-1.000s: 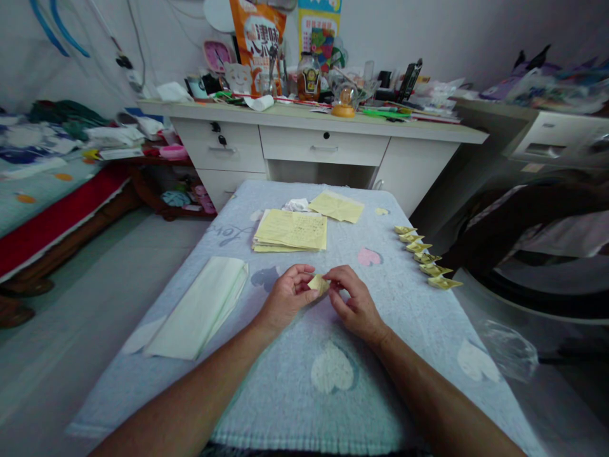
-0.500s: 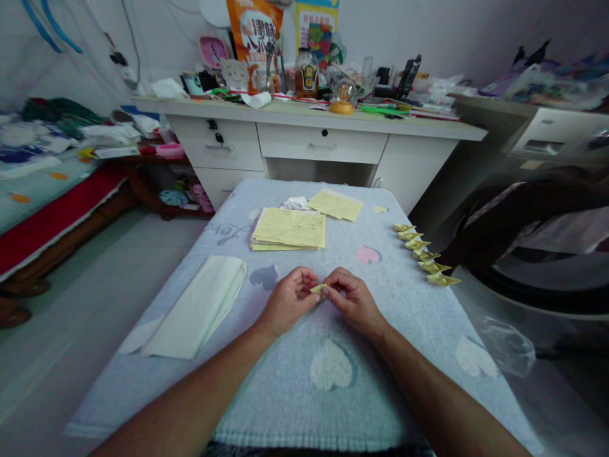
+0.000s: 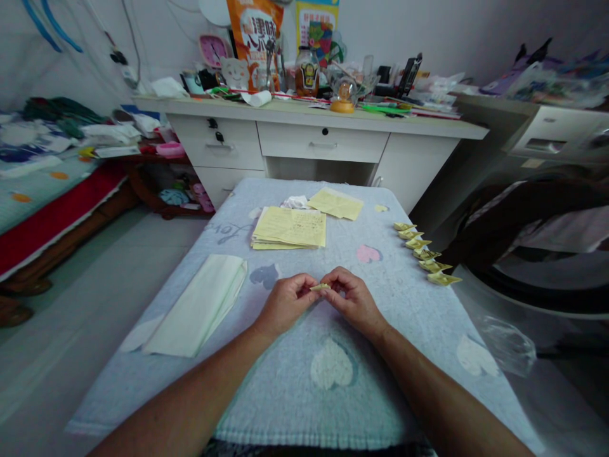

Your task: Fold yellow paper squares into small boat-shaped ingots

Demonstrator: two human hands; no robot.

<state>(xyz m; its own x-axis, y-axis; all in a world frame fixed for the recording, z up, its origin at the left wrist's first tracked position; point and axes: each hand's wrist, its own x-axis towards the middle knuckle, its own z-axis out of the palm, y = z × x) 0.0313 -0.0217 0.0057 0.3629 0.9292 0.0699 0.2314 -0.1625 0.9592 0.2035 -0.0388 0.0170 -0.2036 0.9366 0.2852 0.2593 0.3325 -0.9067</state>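
Observation:
Between my fingertips, above the middle of the cloth-covered table (image 3: 285, 393), is a small folded piece of yellow paper (image 3: 320, 287). My left hand (image 3: 287, 302) pinches its left end, and my right hand (image 3: 351, 297) grips the right end. Fingers cover much of the paper, so its full shape is hidden. Beyond my hands lies a stack of yellow paper sheets (image 3: 290, 227) with writing on the top one. More yellow sheets (image 3: 337, 203) rest behind it to the right. Along the table's right edge, several folded yellow paper boats (image 3: 443, 278) stand in a row.
A folded pale cloth or paper (image 3: 197, 308) lies at the left of the table, and a crumpled white tissue (image 3: 295, 202) sits behind the stack. Past the table stands a white desk (image 3: 323, 136) crowded with items. A washing machine (image 3: 547, 136) is at right, a bed (image 3: 57, 209) at left.
The fingers of my left hand have closed in more tightly around the folded paper. My right hand has barely moved, and the things on the table stay put.

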